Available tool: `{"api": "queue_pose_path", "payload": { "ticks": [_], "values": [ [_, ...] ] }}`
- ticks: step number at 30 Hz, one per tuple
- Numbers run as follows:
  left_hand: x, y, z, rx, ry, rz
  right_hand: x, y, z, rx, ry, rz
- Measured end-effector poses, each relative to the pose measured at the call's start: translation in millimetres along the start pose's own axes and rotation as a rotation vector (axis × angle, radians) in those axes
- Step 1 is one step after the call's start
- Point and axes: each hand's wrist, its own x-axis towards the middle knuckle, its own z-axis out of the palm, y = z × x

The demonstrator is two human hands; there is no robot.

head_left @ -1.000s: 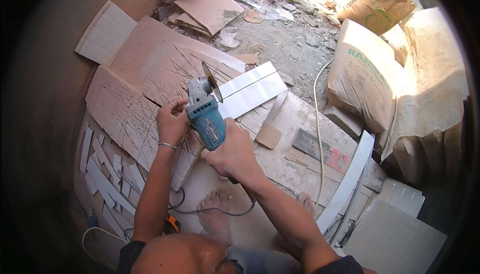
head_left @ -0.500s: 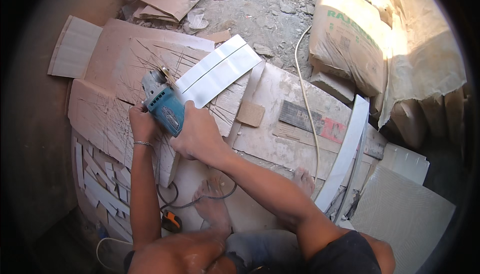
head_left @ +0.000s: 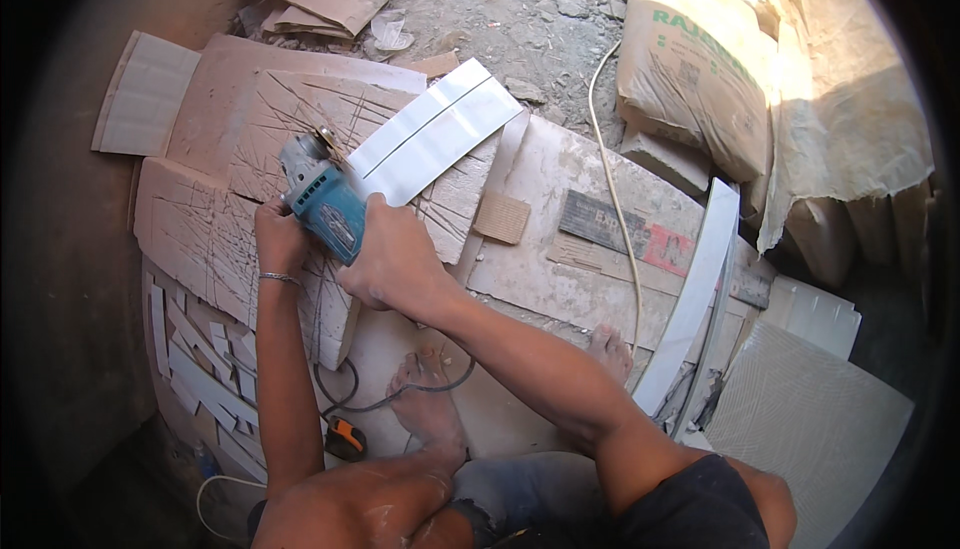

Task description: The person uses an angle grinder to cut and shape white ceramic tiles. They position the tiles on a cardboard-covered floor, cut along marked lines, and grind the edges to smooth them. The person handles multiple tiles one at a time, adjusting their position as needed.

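Observation:
A teal angle grinder (head_left: 332, 217) with a grey metal head is held between both hands. My right hand (head_left: 393, 257) is wrapped round the rear of its body. My left hand (head_left: 280, 239), with a bracelet at the wrist, is closed against the grinder's left side; its fingers are partly hidden. The disc stands at the left end of a white tile strip (head_left: 442, 127), which has a dark line running along its length. Under the strip lies a pale, thick board (head_left: 205, 219) scored with many dark cuts.
A black-and-orange tape measure (head_left: 346, 440) and a dark cord lie near my bare feet. Narrow offcuts (head_left: 205, 379) are scattered at left. A pale cable (head_left: 612, 174) crosses the boards at right. Full sacks (head_left: 690, 69), a long white strip (head_left: 690, 294) and large tiles (head_left: 810, 429) stand rightward.
The whole view has shifted slightly. Both hands keep their hold on the grinder, and the disc stays beside the end of the white tile strip.

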Motion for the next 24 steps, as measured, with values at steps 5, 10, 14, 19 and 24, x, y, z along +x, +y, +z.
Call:
{"api": "queue_pose_path", "payload": {
  "ticks": [5,10,14,19,24],
  "values": [
    [-2.0,3.7,0.5,-0.054,-0.009,-0.004,-1.2,-4.1,-1.3,0.009,-0.027,0.056],
    [-1.1,1.3,-0.5,-0.067,-0.018,-0.019,-2.1,-5.8,-2.1,0.004,-0.027,0.061],
    [0.7,-1.2,-1.3,-0.032,-0.001,-0.020,-1.5,-4.9,-1.2,0.009,-0.030,0.058],
    [-3.0,4.5,1.4,-0.010,0.004,-0.030,-0.3,-3.2,0.2,0.016,-0.025,0.064],
    [-4.5,8.1,2.0,-0.049,0.007,-0.028,-3.0,-7.0,-3.3,0.005,-0.036,0.082]
  ]
}}
